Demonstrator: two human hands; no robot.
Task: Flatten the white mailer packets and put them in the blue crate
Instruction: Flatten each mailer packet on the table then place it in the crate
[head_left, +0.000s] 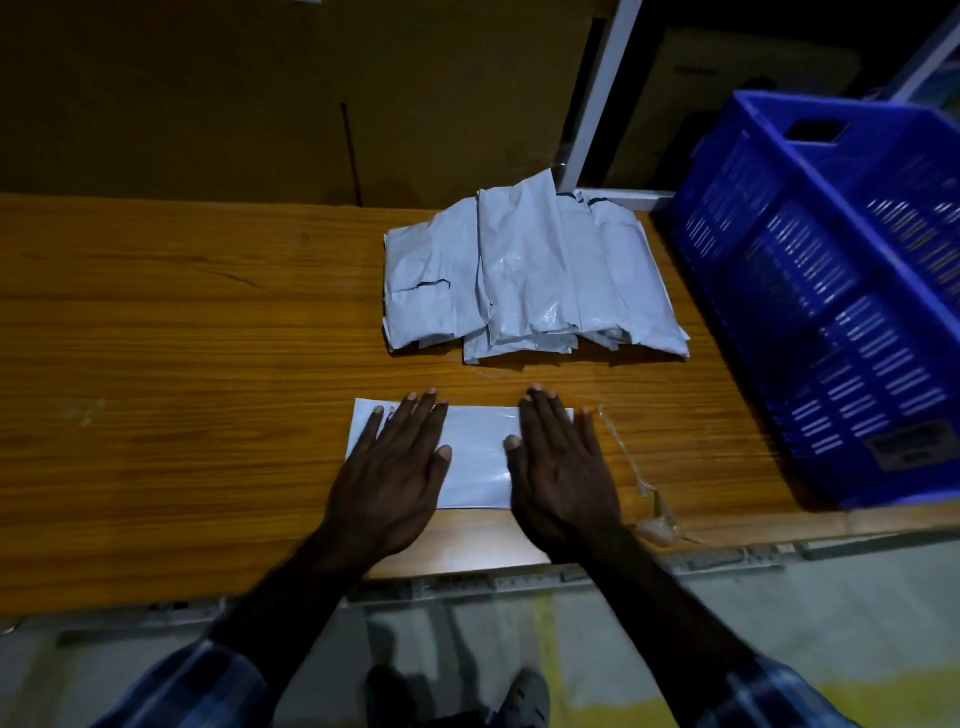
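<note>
One white mailer packet (477, 457) lies flat near the front edge of the wooden table (182, 338). My left hand (389, 478) rests palm down on its left half, fingers spread. My right hand (563, 467) lies palm down on its right half, fingers also spread. Neither hand grips anything. Behind them, a crumpled pile of several white mailer packets (530, 275) sits toward the back of the table. The blue crate (831, 291) stands at the table's right end, tilted in view, and its inside is hidden.
A strip of clear plastic film (644, 483) lies on the table right of my right hand. A white metal frame post (597, 93) rises behind the pile. Brown cardboard (260, 93) stands behind the table. The floor and my feet (457, 696) show below the table edge.
</note>
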